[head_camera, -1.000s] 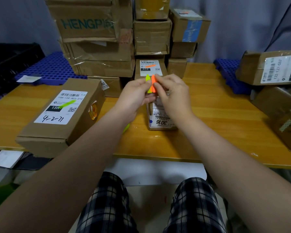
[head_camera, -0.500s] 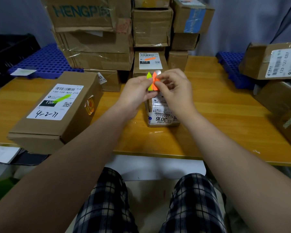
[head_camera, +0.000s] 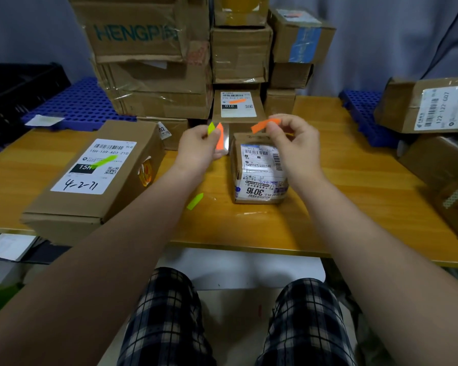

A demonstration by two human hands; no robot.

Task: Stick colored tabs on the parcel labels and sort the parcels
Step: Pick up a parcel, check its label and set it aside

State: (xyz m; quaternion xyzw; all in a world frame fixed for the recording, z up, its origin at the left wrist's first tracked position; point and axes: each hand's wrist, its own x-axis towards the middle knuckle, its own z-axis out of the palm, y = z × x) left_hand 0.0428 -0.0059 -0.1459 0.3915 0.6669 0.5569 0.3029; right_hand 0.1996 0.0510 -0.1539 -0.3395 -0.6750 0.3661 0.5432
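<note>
1. The left hand (head_camera: 197, 147) is held above the table (head_camera: 354, 207), just left of the small parcel (head_camera: 258, 170). Its fingers (head_camera: 212, 135) grip a clear strip of tabs (head_camera: 219, 140), on which one yellow-green and one orange tab show.
2. The right hand (head_camera: 295, 140) is held above the far end of the small parcel. Its thumb and forefinger pinch a single orange tab (head_camera: 263, 126), which is apart from the strip.
3. The small parcel lies on the table between the two hands, label up, with "3016" printed at the near end.
4. The long box (head_camera: 95, 180) lies on the table to the left. Its label carries a green tab (head_camera: 105, 161).
5. The back box (head_camera: 238, 112) stands at the foot of the box stack (head_camera: 156, 62). Its label carries an orange mark (head_camera: 237, 101).
6. A loose green tab (head_camera: 195, 201) lies on the table between the long box and the small parcel.
7. More parcels (head_camera: 434, 143) are piled at the right edge of the table.
</note>
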